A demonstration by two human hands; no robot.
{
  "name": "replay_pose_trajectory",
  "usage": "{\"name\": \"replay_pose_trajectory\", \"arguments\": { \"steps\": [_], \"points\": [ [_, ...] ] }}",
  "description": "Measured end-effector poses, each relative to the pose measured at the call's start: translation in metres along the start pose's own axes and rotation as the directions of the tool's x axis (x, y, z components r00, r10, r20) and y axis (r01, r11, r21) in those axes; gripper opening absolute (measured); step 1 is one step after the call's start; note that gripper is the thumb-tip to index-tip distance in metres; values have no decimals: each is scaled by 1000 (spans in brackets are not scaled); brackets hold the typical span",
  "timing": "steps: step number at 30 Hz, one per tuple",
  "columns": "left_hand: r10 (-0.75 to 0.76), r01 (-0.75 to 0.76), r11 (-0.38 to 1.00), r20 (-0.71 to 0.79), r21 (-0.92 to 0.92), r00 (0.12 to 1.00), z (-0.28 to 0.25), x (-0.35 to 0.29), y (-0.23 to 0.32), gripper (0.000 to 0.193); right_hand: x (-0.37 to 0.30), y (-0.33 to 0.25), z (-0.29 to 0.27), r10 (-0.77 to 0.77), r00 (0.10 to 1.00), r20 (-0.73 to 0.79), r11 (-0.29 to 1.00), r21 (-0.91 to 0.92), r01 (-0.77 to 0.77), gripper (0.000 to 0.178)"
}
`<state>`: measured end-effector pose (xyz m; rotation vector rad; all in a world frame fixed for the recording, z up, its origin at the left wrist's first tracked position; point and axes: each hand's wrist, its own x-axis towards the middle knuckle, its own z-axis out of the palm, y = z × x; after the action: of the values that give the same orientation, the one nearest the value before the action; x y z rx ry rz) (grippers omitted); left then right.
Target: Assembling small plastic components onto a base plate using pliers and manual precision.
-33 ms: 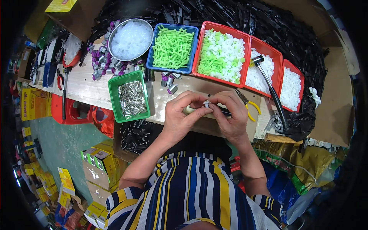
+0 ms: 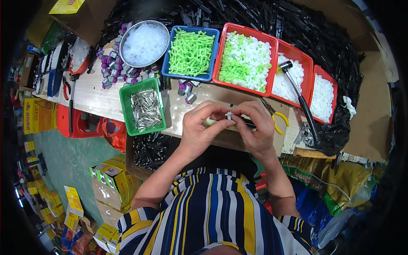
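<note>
My left hand (image 2: 199, 129) and my right hand (image 2: 257, 131) meet over the near edge of the bench, thumbs and fingers pinched together. Between the fingertips is a small white plastic part (image 2: 229, 115); its exact kind is too small to make out. A cream-coloured piece (image 2: 210, 122) shows partly under the left fingers, mostly hidden. Just beyond the right hand lie pliers with yellow handles (image 2: 279, 122). To the left of my hands stands a green tray (image 2: 123, 108) of small metal pins.
Along the back stand a metal bowl (image 2: 122, 50), a blue tray (image 2: 165, 68) of green parts and a red tray (image 2: 275, 63) of white and green pieces. A hammer (image 2: 302, 102) leans across smaller red trays. Small motors (image 2: 112, 70) lie left; black parts (image 2: 238, 17) are heaped behind.
</note>
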<state>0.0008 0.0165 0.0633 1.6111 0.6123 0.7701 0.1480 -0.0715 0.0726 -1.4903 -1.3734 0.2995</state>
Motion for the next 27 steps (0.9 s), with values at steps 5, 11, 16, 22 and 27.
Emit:
{"name": "replay_pose_trajectory", "arguments": {
  "steps": [5,11,16,22,27],
  "points": [
    [13,-15,997,29,71,999,0,-1,-4,26,-4,6,-4,-11,998,66,1000,-12,12,20],
    [14,-21,994,65,107,998,-1,-2,-5,26,-6,6,-6,10,996,92,1000,17,-11,18],
    [168,-173,958,41,231,985,-3,-5,-10,35,-8,10,-5,-27,993,116,999,-20,29,17],
    [432,-398,740,69,543,899,-15,-17,-27,49,-14,19,-3,-60,979,194,952,-284,115,19],
    [478,-473,653,162,592,863,-10,-31,-37,44,-15,28,3,-76,973,218,942,-303,142,20]
  ]
}}
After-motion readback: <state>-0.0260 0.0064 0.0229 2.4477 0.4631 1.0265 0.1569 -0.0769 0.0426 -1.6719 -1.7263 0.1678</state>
